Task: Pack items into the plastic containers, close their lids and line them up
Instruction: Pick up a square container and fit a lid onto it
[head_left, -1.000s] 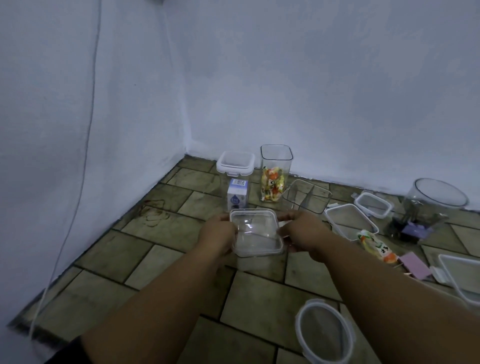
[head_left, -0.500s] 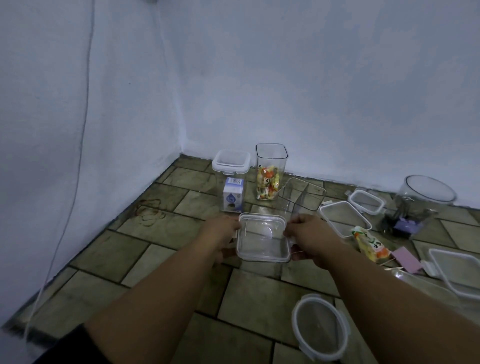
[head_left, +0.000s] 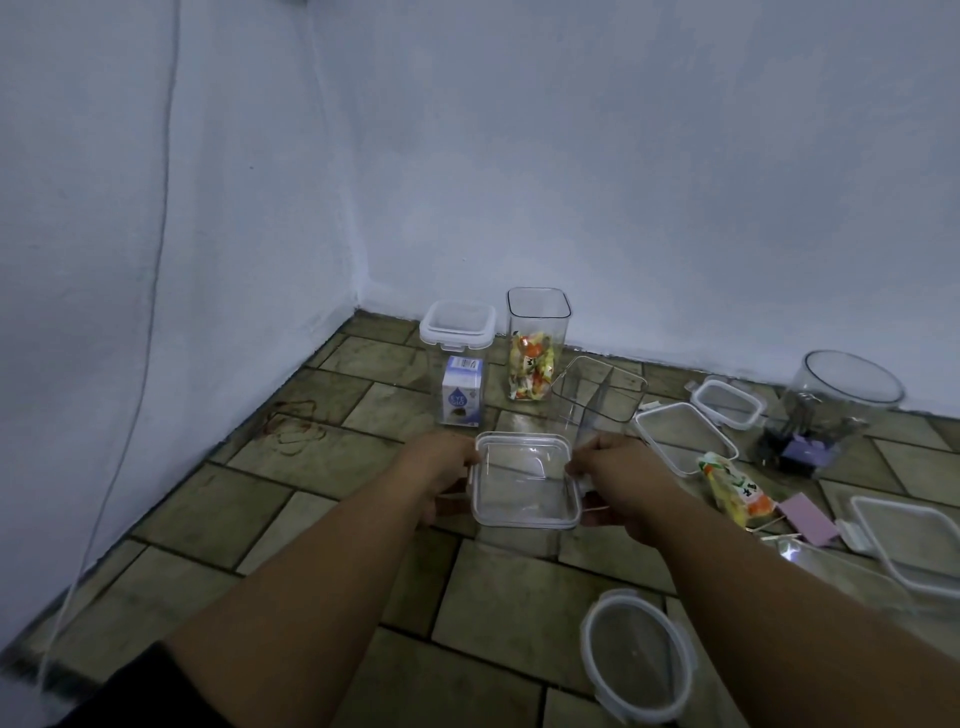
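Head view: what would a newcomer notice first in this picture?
Most striking are the left hand and the right hand, which grip a clear square container from both sides above the tiled floor. Behind it, a tall open container holds colourful snack packets, beside a lidded container with a blue-white box inside. One more snack packet lies at the right.

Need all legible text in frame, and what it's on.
"EYE MO": small blue-white box.
Snack packet: dark characters, too blurred to read.
Wrappers in the tall container: print too small.
Square lid, held by left hand and right hand: no text.
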